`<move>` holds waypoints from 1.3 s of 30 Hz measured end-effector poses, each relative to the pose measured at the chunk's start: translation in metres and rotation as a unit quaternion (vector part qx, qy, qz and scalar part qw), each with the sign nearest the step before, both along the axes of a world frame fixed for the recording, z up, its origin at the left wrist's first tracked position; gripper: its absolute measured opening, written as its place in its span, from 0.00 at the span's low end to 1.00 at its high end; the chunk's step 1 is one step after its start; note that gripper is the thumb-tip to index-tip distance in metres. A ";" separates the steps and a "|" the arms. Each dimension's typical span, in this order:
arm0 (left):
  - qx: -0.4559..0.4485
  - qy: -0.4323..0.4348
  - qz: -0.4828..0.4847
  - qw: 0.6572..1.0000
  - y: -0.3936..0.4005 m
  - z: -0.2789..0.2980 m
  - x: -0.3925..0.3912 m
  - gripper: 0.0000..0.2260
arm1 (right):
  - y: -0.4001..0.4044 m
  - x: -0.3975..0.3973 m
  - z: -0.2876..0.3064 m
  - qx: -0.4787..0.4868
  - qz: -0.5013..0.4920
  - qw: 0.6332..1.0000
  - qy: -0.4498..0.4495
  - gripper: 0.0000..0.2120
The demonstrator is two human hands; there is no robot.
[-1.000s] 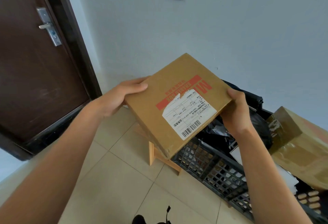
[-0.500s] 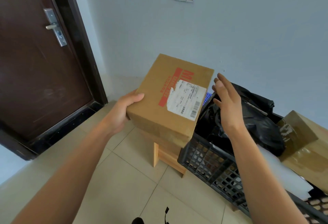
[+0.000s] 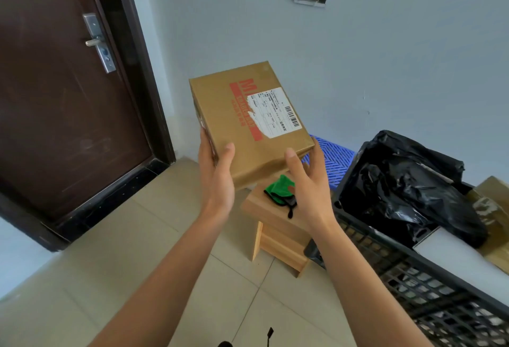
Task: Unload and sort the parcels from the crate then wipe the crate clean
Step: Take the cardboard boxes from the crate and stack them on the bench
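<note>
Flat brown cardboard parcel (image 3: 249, 123) with red print and a white shipping label is held up in the air, tilted, above the small light wooden stool (image 3: 275, 225) and left of the black plastic lattice crate (image 3: 407, 272). Left hand (image 3: 217, 178) grips its near left corner, thumb on top, fingers along the side. Right hand (image 3: 308, 181) grips the near right edge, thumb on top, fingers underneath. Green cloth with black trim (image 3: 279, 191) lies on the stool. In the crate: crumpled black plastic bag parcel (image 3: 407, 187), white flat parcel (image 3: 462, 253), tan taped cardboard box (image 3: 493, 209). Blue plastic slatted crate (image 3: 334, 159) sits behind the stool by the pale wall; dark brown door (image 3: 55, 85) at left.
</note>
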State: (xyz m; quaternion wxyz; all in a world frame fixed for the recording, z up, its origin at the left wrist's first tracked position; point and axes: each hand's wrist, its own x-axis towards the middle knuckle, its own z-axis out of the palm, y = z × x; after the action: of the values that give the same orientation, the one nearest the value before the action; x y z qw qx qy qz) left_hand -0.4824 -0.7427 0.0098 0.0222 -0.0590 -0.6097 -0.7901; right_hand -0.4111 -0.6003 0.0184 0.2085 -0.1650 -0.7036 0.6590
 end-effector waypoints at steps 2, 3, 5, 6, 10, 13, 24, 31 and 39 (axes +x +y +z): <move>-0.001 0.004 0.006 1.000 -0.003 -0.008 0.003 0.37 | -0.019 -0.006 0.003 -0.043 -0.014 0.999 0.003 0.47; -0.001 0.004 0.006 1.000 -0.005 -0.010 0.006 0.37 | -0.027 -0.008 0.004 -0.064 -0.019 0.998 0.008 0.47; 0.002 0.001 0.010 1.000 -0.008 -0.013 0.011 0.37 | -0.042 -0.014 0.004 -0.093 -0.031 0.995 0.026 0.47; 0.005 0.001 0.012 1.000 -0.010 -0.014 0.014 0.38 | -0.048 -0.018 0.003 -0.095 -0.041 0.994 0.040 0.46; 0.014 0.020 0.007 1.000 -0.016 -0.016 0.022 0.40 | -0.060 -0.029 -0.003 -0.114 -0.081 0.987 0.085 0.43; 0.014 0.017 -0.001 1.000 -0.016 -0.019 0.020 0.41 | -0.059 -0.037 -0.004 -0.124 -0.096 0.983 0.099 0.40; -0.061 -0.022 -0.021 0.998 -0.019 -0.029 -0.052 0.42 | -0.001 -0.095 -0.028 -0.154 -0.119 0.975 0.104 0.39; -0.210 0.101 0.028 0.972 -0.027 0.016 -0.167 0.28 | 0.051 -0.141 -0.044 -0.175 -0.078 0.978 0.081 0.35; -0.226 0.096 -0.064 0.967 0.004 -0.011 -0.204 0.26 | 0.091 -0.191 -0.053 -0.145 -0.068 0.987 0.030 0.29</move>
State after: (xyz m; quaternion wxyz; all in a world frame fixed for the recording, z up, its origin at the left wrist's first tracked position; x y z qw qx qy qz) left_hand -0.6864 -0.7391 -0.0014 0.0159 -0.1768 -0.7626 -0.6220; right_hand -0.6021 -0.5095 -0.0350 0.2482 -0.2212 -0.5807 0.7432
